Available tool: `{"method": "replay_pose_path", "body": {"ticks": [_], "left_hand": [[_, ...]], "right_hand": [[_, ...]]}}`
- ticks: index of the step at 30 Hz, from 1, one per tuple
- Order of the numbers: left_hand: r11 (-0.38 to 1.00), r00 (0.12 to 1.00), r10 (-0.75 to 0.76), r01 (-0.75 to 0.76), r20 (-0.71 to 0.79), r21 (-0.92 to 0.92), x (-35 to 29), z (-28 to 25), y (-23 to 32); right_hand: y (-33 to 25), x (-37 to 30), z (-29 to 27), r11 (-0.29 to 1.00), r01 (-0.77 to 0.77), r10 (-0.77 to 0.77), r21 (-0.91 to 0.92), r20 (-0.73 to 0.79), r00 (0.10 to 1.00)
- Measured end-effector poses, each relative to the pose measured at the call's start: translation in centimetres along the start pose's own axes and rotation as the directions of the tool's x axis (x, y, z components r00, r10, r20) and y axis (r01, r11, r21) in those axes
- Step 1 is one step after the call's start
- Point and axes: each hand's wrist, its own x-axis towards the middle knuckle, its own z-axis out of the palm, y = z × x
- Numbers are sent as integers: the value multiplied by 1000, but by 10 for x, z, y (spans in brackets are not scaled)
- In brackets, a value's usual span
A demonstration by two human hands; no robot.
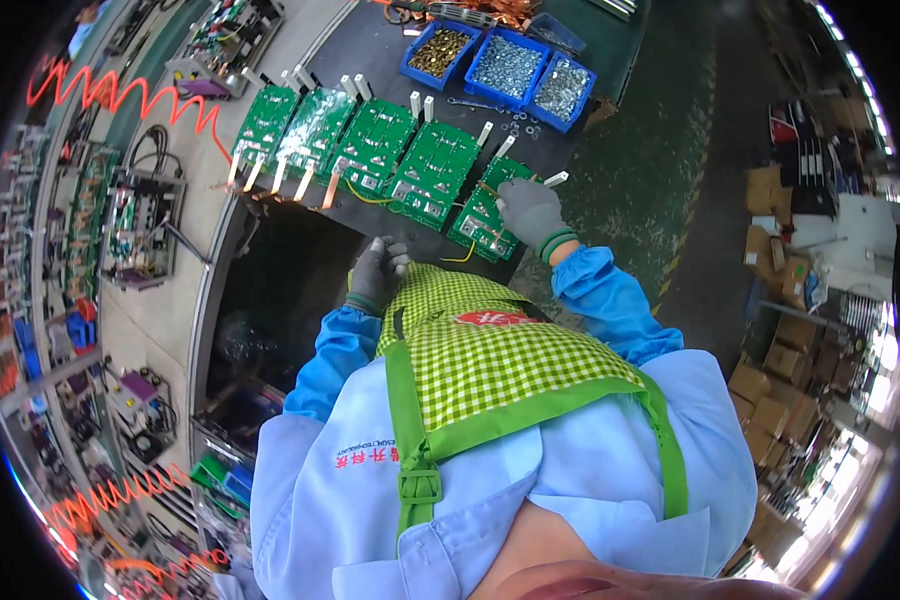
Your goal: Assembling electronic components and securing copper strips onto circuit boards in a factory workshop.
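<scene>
Several green circuit boards stand in a row along the dark bench (440, 240), with pale upright terminals at their far ends. My right hand (533, 212), in a grey glove, is on the rightmost circuit board (485, 222). Its fingers are curled down, and whatever they grip is hidden beneath them. At the bench's near edge, by my apron, my left hand (375, 276) is also gloved in grey. Its fingers are bent in, and what they may hold cannot be made out. Left of the rightmost board is another circuit board (432, 172), with a yellow wire (368, 198) beside it.
Blue bins of brass-coloured fasteners (437, 50) and silver fasteners (510, 66) stand at the bench's far side. A wrench (475, 103) and loose washers (522, 126) lie before them. A red coiled hose (140, 90) hangs at the left. Cardboard boxes (785, 360) are stacked at the right.
</scene>
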Motion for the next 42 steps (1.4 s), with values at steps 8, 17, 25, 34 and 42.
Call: {"method": "replay_pose_path", "body": {"ticks": [8,17,25,34,42], "left_hand": [[978,978,207,-207,10,20,-14,23,-4],[838,946,316,-312,67,448,30,27,35],[830,940,308,-189,-148,525,91,15,58],[999,995,46,-47,-85,-7,88,8,56],[903,979,-120,177,167,-392,90,1,64]], "right_hand": [[18,-5,-11,992,69,-65,106,-46,997],[-8,-13,-65,877,157,-86,454,-171,981],[-66,12,-37,273,-75,113,959,46,993],[-99,25,-13,434,23,201,901,-121,972],[-117,25,0,371,-68,49,926,54,997]]}}
